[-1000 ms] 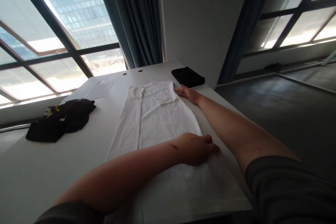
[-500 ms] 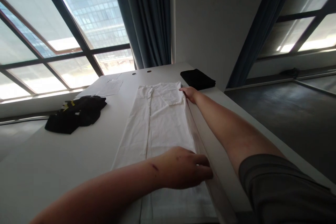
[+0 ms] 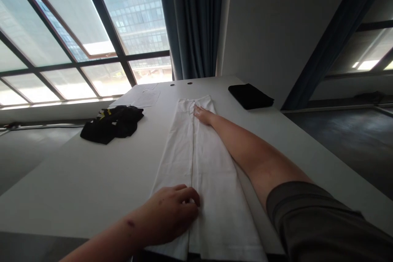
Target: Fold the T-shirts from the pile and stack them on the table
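A white garment [image 3: 205, 172] lies folded into a long narrow strip down the middle of the white table [image 3: 92, 172]. My left hand [image 3: 172, 213] rests on its near end, fingers curled and pinching the cloth at the centre seam. My right hand [image 3: 203, 114] reaches to the far end and presses on the folded edge there, fingers partly tucked against the cloth.
A crumpled black garment with yellow marks [image 3: 112, 123] lies on the table's left side. A folded black cloth [image 3: 250, 95] sits at the far right corner. A sheet of paper [image 3: 144, 97] lies near the windows. Blue curtains [image 3: 193, 24] hang behind.
The garment's right side has been folded over to the middle, making the strip narrower. Both hands moved leftward with that edge, from the right edge to the centre line.
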Tool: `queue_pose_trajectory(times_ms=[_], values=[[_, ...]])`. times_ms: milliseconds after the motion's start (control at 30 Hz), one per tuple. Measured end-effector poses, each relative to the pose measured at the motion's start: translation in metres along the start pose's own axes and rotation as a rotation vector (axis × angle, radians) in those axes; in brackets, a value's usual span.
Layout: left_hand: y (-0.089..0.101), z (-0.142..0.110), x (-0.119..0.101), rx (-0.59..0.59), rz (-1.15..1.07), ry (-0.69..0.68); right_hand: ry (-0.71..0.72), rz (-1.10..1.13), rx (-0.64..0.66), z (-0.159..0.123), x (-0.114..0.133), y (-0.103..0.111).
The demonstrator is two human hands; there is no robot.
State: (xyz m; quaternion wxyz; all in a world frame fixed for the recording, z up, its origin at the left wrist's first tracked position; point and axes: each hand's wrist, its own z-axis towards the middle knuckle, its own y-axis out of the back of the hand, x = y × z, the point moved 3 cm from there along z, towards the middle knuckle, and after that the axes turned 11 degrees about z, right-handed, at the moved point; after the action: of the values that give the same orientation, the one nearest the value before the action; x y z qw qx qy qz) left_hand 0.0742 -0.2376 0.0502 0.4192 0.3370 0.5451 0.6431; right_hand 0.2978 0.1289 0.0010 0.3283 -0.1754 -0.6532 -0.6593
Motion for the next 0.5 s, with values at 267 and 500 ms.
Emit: queue_pose_trajectory(times_ms=[267,500], values=[[-0.014,-0.034,-0.011,0.119,-0.176,0.041,0.042,-0.214,0.078,-0.018,0.001,-0.025],[-0.004,-0.039,-0.026,0.055,0.02,-0.024,0.285,-0.22,0.179,-0.097,0.012,-0.031]])
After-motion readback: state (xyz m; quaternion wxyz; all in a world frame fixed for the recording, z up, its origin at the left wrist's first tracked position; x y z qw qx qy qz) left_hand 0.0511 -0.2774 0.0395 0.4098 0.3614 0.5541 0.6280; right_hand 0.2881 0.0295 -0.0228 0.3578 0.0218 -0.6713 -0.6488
